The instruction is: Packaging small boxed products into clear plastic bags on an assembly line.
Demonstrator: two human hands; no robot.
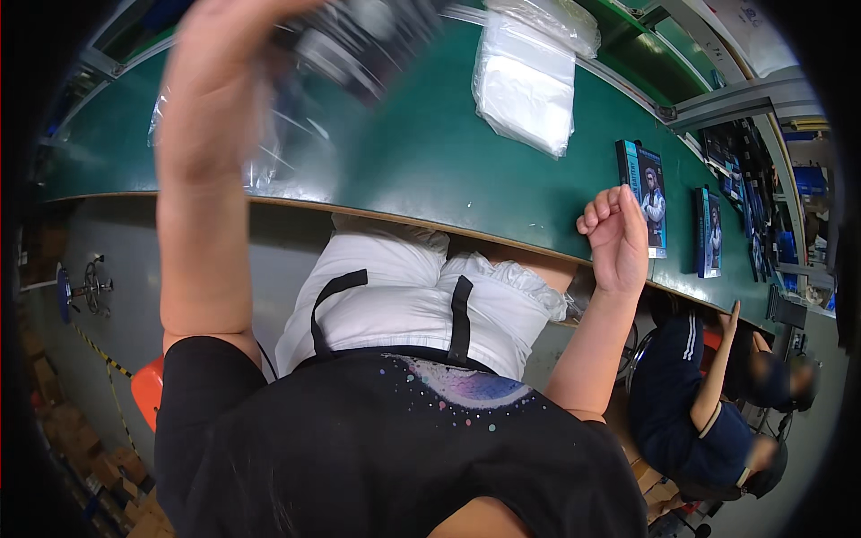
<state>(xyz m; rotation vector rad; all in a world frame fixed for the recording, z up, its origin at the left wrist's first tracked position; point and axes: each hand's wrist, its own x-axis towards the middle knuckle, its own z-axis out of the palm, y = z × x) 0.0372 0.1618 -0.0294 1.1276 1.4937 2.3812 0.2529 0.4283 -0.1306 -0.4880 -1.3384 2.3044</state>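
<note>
To the left of the stack of clear plastic bags, which is laid on the green worktable, a blurred dark printed package is seen at the upper edge of the view, just beside the left hand. The fingers of that hand are cut off by the edge, so whether they are clamped on the package cannot be told. Below the package, also left of the stack, loose clear plastic film is spread. To the right of the stack, and nearer the wearer, the right hand is raised with nothing held, its fingers loosely bent and close together. A black-and-blue printed box is partly covered by it; contact cannot be told. Farther right of the stack, a second printed box and two seated co-workers are seen.
</note>
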